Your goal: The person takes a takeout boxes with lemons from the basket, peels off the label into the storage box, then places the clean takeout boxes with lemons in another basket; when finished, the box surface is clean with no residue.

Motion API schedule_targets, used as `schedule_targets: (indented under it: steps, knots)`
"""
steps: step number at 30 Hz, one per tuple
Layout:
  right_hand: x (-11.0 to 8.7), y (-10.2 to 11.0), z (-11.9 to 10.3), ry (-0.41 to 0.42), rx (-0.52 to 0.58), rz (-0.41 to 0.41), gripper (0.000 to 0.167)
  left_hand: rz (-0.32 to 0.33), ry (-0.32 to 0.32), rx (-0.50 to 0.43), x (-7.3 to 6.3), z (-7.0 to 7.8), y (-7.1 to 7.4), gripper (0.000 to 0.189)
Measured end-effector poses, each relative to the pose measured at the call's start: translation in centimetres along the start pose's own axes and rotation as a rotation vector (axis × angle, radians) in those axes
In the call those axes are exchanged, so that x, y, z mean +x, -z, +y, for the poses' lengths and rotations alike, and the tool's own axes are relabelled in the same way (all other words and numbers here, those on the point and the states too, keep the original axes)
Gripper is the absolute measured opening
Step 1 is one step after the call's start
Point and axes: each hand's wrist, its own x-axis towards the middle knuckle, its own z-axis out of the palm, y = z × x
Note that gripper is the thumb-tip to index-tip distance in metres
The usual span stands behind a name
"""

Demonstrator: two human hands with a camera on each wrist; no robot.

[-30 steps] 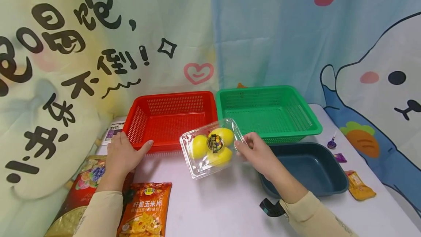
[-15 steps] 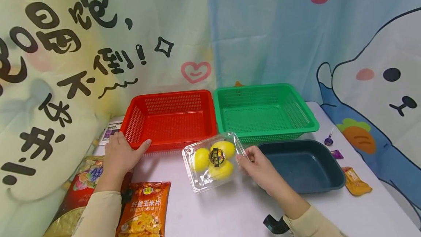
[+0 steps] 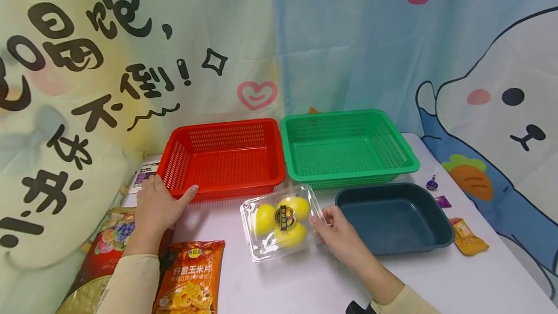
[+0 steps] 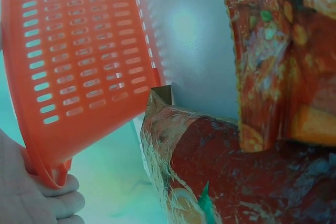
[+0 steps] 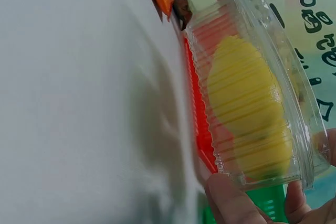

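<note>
My right hand (image 3: 337, 234) pinches the right edge of a clear plastic fruit box (image 3: 257, 251), with its thumb on top. Inside are several yellow, lemon-like fruits (image 5: 244, 85) under a round black label. The right wrist view has the box side-on, with a shadow on the table beside it. My left hand (image 3: 159, 207) grips the front left corner of the red basket (image 3: 226, 193), thumb along the front rim. In the left wrist view, its fingertips (image 4: 68, 203) curl round the basket's rim. Nothing lies in the red basket.
A green basket (image 3: 348, 178) stands right of the red one, with a dark blue tray (image 3: 392, 222) in front. Two snack bags, an orange one (image 3: 192, 275) and a large red one (image 3: 100, 260), lie at the left. A lollipop (image 3: 432, 183) and small wrapped snacks (image 3: 470, 237) line the right.
My right hand has brought the fruit box lower and nearer to me, out from in front of the baskets. The left hand stays at the red basket's corner.
</note>
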Motion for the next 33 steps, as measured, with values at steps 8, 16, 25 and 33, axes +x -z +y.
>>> schedule_targets:
  steps: [8,16,25,33]
  knots:
    - [-0.8,-1.4,1.1,0.012,-0.002,0.027,0.034,-0.006,0.017,-0.003,0.0,-0.2,-0.1,0.133]
    - [-1.3,-1.9,2.2,-0.018,-0.007,0.058,0.033,0.006,0.003,-0.012,-0.1,0.0,-0.2,0.132]
    - [-1.5,-1.9,2.7,-0.041,-0.012,0.071,0.039,0.015,-0.008,-0.014,0.1,-0.1,-0.2,0.133]
    - [-1.8,-2.0,2.8,-0.057,-0.051,0.064,0.046,0.01,-0.002,-0.012,0.1,-0.3,-0.3,0.134]
